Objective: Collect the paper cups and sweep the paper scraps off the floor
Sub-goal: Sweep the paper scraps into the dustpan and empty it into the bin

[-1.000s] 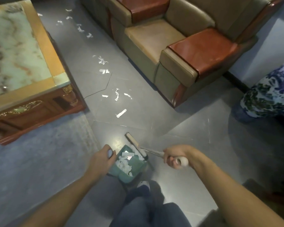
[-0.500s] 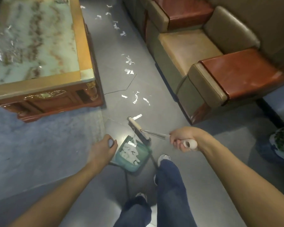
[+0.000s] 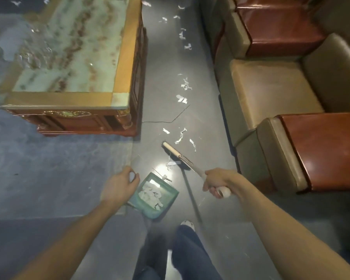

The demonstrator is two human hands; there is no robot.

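Left hand [image 3: 118, 186]: fingers curled round top of dustpan handle, holds it just left of the pan.
Right hand [image 3: 218, 181]: wrapped tight on white broom grip, end cap showing below fist.
Broom [image 3: 177, 155]: head on floor, angled, just ahead of dustpan mouth; touches one scrap at its near edge.
Dustpan [image 3: 164, 208]: green, on floor between hands, pile of scraps inside.
Paper scraps [image 3: 181, 136]: cluster just beyond broom head; trail runs up the aisle between surface and sofa.
Surface [image 3: 117, 63]: marble top, wood frame, left of aisle.
Sofa [image 3: 271, 91]: tan seat, red-brown armrests, right.
Paper cups: none in view.
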